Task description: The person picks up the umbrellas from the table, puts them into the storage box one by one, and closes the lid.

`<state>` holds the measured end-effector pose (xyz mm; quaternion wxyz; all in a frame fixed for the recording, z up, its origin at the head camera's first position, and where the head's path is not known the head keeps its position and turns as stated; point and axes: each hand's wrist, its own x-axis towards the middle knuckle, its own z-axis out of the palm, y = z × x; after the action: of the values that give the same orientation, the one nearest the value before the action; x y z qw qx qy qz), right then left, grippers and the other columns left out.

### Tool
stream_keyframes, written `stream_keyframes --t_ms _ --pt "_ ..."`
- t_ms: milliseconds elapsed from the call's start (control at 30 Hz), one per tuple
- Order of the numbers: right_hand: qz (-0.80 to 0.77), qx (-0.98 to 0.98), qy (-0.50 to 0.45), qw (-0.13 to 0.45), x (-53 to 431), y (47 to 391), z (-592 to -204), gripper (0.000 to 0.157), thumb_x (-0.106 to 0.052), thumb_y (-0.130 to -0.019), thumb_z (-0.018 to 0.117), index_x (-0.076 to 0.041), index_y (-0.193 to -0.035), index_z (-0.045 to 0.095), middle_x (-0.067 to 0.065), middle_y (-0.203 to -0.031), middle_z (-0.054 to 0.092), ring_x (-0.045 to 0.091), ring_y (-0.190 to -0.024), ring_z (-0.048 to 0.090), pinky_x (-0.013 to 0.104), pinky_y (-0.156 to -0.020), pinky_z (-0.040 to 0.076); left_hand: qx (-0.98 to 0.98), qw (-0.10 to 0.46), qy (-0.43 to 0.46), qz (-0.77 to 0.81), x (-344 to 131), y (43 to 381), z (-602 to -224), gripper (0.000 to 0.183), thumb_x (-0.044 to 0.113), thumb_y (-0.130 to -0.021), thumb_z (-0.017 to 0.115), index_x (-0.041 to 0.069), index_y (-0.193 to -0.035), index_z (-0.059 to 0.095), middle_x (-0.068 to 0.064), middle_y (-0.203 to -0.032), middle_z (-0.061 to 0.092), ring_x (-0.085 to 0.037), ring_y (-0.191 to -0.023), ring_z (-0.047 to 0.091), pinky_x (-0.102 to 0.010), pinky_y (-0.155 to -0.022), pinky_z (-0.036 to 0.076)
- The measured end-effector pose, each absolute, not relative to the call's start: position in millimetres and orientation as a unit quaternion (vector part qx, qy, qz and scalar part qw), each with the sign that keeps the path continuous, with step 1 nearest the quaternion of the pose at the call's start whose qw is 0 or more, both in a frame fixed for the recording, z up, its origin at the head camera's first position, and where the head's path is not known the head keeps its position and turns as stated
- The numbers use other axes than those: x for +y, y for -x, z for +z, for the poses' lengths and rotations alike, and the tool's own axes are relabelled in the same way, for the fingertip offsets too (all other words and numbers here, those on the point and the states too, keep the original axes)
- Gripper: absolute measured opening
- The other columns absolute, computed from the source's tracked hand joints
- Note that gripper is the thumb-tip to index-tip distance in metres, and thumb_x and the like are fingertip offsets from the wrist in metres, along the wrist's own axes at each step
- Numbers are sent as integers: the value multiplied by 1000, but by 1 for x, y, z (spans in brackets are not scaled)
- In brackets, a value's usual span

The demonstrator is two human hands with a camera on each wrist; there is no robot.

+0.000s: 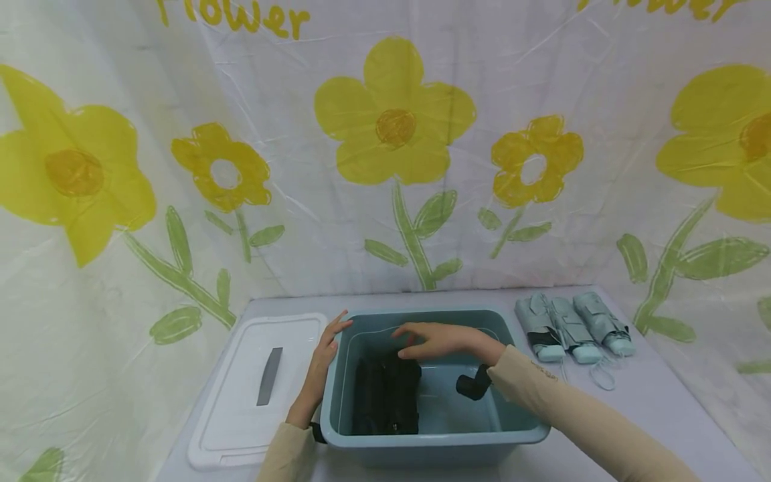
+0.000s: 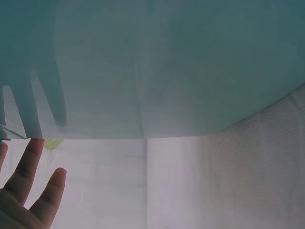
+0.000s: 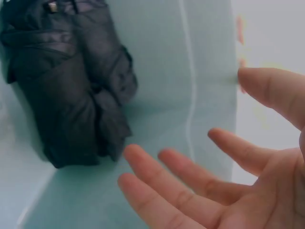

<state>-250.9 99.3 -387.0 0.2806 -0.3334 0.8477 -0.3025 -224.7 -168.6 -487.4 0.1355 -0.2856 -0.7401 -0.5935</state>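
Note:
Two black folded umbrellas [image 1: 385, 395] lie side by side in the left part of a blue-green plastic bin [image 1: 440, 440]. My right hand [image 1: 436, 340] hovers over the inside of the bin, just above their far ends, holding nothing. In the right wrist view its fingers [image 3: 178, 200] are spread and relaxed, apart from the black umbrellas [image 3: 62, 90]. On the bin's left side, my left hand [image 1: 322, 365] rests along the rim with extended fingers. The left wrist view shows fingers [image 2: 50, 195] beside the bin's wall [image 2: 143, 71]; part of that hand is out of frame.
A white lid [image 1: 241, 395] with a grey handle lies left of the bin. Three pale teal folded umbrellas [image 1: 572, 328] sit in a row at the back right, their wrist loops trailing on the white table [image 1: 638, 428]. A flower-printed curtain [image 1: 289, 261] hangs behind.

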Motion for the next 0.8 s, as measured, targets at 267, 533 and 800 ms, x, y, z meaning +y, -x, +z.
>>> stream_keyframes --t_ms 267,533,800 --pt "-367 817 353 272 114 250 -372 48 -32 -95 51 -9 -136 42 16 -110 61 14 -86 63 44 -82 48 -733 129 286 -604 -165 214 -469 42 -3 -94 23 -8 -133 37 -26 -149 20 -44 -136 18 -69 -99 16" --pt "-374 812 378 242 129 247 -356 45 -29 -96 50 -9 -136 42 3 -101 63 16 -85 63 34 -77 48 -730 137 286 -605 -169 228 -493 44 3 -97 22 3 -137 38 -13 -153 21 -36 -139 18 -68 -100 16" --pt "-400 808 371 222 144 246 -347 46 -26 -95 51 -7 -136 42 11 -106 61 20 -84 63 35 -76 52 -727 144 285 -608 -168 230 -497 43 6 -97 23 5 -137 39 -13 -153 21 -31 -139 19 -68 -100 15"
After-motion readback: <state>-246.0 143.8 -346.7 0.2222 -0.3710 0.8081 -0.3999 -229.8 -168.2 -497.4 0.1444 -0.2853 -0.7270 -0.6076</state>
